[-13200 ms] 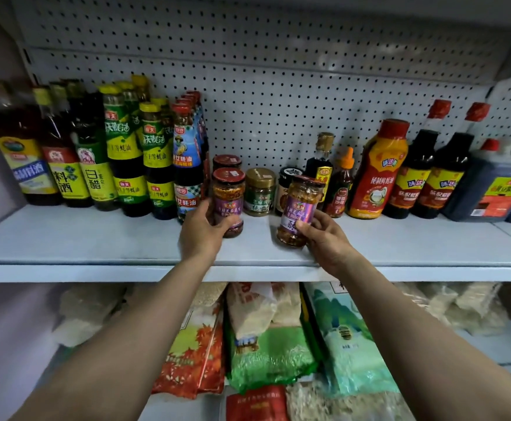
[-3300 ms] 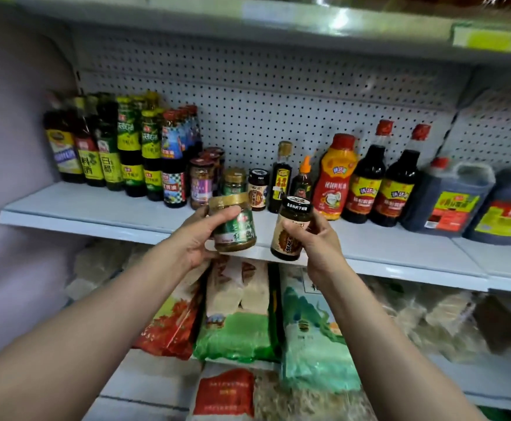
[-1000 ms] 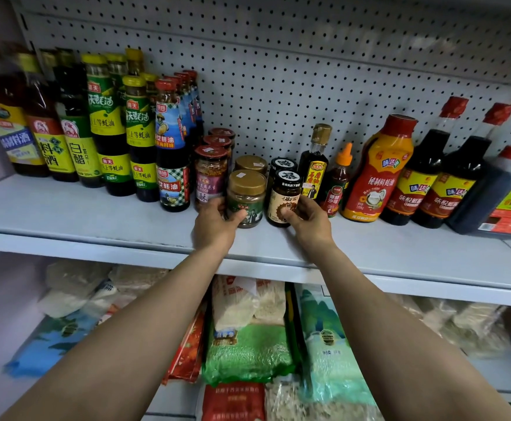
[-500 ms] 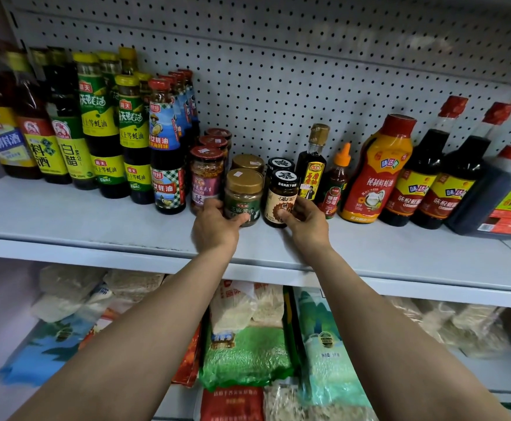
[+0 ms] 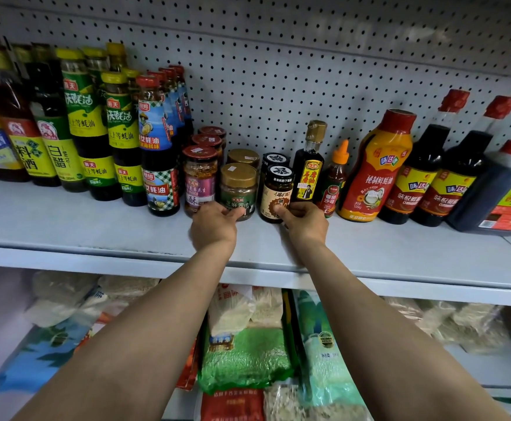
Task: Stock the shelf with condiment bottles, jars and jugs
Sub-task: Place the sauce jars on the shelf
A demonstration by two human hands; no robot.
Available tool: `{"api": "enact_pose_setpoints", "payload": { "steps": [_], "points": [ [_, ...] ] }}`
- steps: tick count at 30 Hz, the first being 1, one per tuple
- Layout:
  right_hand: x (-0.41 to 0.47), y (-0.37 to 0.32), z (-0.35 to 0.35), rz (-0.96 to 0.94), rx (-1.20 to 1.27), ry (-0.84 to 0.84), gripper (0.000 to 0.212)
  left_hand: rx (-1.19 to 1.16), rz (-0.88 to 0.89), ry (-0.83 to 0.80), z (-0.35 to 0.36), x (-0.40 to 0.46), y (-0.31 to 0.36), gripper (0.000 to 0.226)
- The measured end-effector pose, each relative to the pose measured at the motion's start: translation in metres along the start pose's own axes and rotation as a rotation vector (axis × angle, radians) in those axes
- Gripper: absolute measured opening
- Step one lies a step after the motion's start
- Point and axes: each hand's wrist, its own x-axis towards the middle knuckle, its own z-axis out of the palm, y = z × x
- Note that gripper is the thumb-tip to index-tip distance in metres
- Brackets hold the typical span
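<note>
A gold-lidded jar (image 5: 238,189) with a green label stands on the white shelf (image 5: 66,226), in front of a matching jar (image 5: 243,156). My left hand (image 5: 214,226) grips its base, thumb on the front. Right beside it stands a black-lidded jar (image 5: 277,194) with a brown label, in front of its twin (image 5: 275,158). My right hand (image 5: 305,221) pinches its lower part, thumb on the label and fingers curled round the right side. Both jars are upright on the shelf.
Red-lidded chilli jars (image 5: 200,177) stand just left of my left hand, with tall oyster sauce and vinegar bottles (image 5: 120,138) beyond. A slim dark bottle (image 5: 308,168), an orange squeeze bottle (image 5: 372,171), soy bottles and a jug (image 5: 503,196) fill the right. Bagged goods lie below.
Both jars came down from the air onto the shelf and slid back against their twins. Over the last half second my hands have barely moved.
</note>
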Motion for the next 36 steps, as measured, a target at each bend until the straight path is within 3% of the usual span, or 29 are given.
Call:
{"api": "enact_pose_setpoints", "payload": {
  "steps": [8,30,34,36],
  "points": [
    [-0.001,-0.005,0.007,0.004,-0.089,0.047,0.037,0.038,0.028,0.01,-0.002,-0.002,0.004,0.028],
    [-0.008,-0.014,0.01,0.029,-0.237,0.09,0.047,0.139,0.012,0.005,0.002,0.003,0.006,0.037],
    [-0.019,-0.017,0.006,-0.003,-0.167,0.105,0.044,0.019,0.069,-0.062,-0.017,0.003,-0.005,0.033],
    [-0.028,-0.019,0.012,-0.031,-0.147,0.106,0.044,-0.087,0.063,0.003,-0.038,0.011,-0.021,0.031]
  ]
}}
